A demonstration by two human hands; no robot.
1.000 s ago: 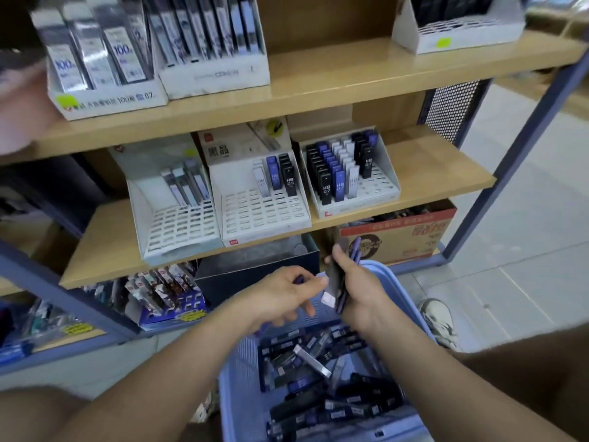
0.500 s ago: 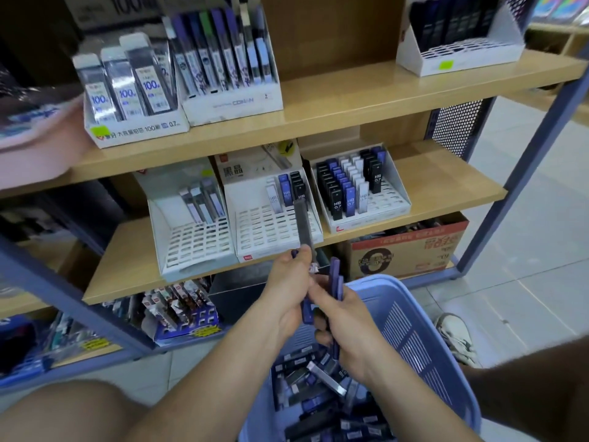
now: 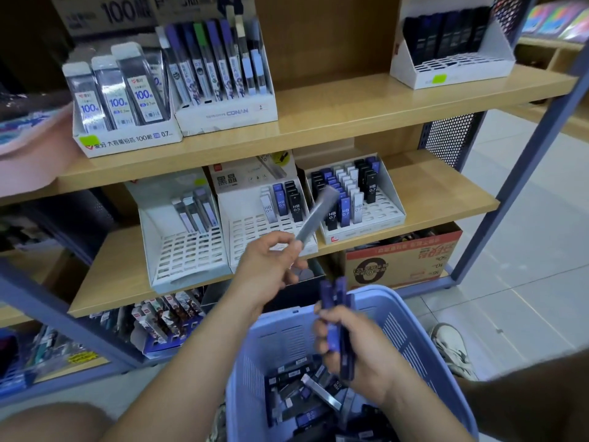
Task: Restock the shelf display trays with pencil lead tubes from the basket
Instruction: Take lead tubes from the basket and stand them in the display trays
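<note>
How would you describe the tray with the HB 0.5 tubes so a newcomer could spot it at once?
Look at the middle wooden shelf, where three white slotted trays stand side by side. It is the centre tray. Only it carries a header card with black characters, and it holds just three short rows: white, blue and black tubes.

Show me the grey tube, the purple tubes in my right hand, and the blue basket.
grey tube [image 3: 317,213], head view, middle of its blurred body.
purple tubes [image 3: 337,296], head view, their upper ends.
blue basket [image 3: 411,342], head view, bare right wall.
</note>
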